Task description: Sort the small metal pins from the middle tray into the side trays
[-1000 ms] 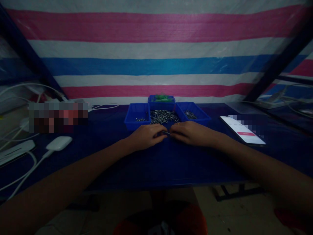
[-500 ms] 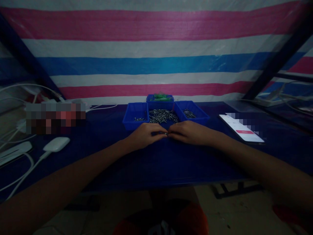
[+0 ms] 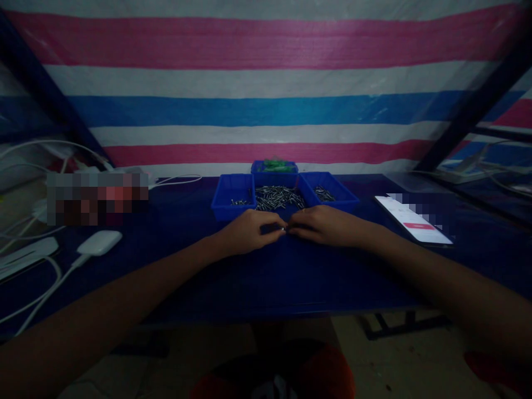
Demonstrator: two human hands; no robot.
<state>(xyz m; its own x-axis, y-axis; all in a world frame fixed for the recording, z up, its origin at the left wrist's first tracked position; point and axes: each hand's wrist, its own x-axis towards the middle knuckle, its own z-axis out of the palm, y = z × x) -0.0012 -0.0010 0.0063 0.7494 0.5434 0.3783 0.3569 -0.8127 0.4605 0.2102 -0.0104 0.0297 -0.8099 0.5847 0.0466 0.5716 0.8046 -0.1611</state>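
Note:
My left hand [image 3: 248,231] pinches a small shiny metal piece [image 3: 283,229] between thumb and fingertips. Touching or almost touching it from the right is my right hand [image 3: 322,224], its fingers closed at the same spot; what it grips is too small and dark to make out. Just beyond my hands lies a pile of metal pins [image 3: 277,197]. A blue bin [image 3: 233,209] with a few small metal parts stands left of the pile, and another blue bin [image 3: 343,194] with metal parts is on the right. Behind is a blue bin with green pieces [image 3: 274,165].
On the blue table [image 3: 249,282], a lit phone [image 3: 415,221] lies at the right. White cables and a white charger [image 3: 100,243] are at the left, near a blurred-out reddish object [image 3: 120,194]. A striped sheet [image 3: 266,111] hangs behind.
The whole view has shifted slightly, so things appear a little further right. Both hands stay together, with the fingertips moved only slightly.

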